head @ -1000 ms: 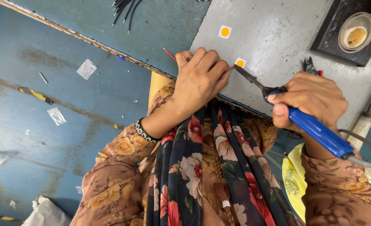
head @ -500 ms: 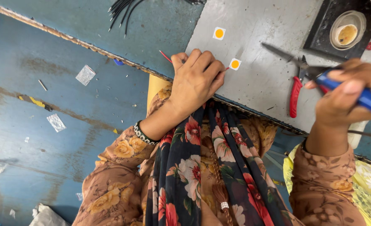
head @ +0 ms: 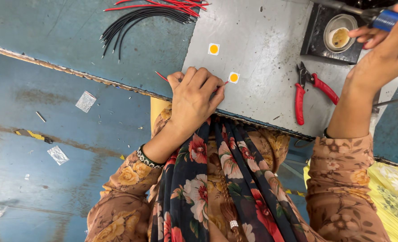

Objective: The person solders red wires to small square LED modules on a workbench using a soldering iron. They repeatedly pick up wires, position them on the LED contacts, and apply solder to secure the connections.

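Note:
My left hand (head: 194, 96) rests on the near edge of a grey metal plate (head: 261, 54) and pinches a thin red wire (head: 162, 76) whose tip touches a small white square chip with a yellow centre (head: 234, 77). A second such chip (head: 213, 49) lies farther back on the plate. My right hand (head: 380, 49) is raised at the upper right, gripping a blue-handled soldering iron (head: 378, 15) whose dark shaft reaches over a round tin of yellowish paste (head: 339, 36) on a black stand.
Red-handled pliers (head: 307, 87) lie on the plate to the right of the chip. A bundle of black and red wires (head: 149, 13) lies on the blue table at the back. Foil scraps (head: 86, 101) are scattered on the blue floor at left.
My right hand has carried the soldering iron away from the chip, up and to the right over the paste tin. The left hand stays on the wire. The view has shifted, showing the wire bundle.

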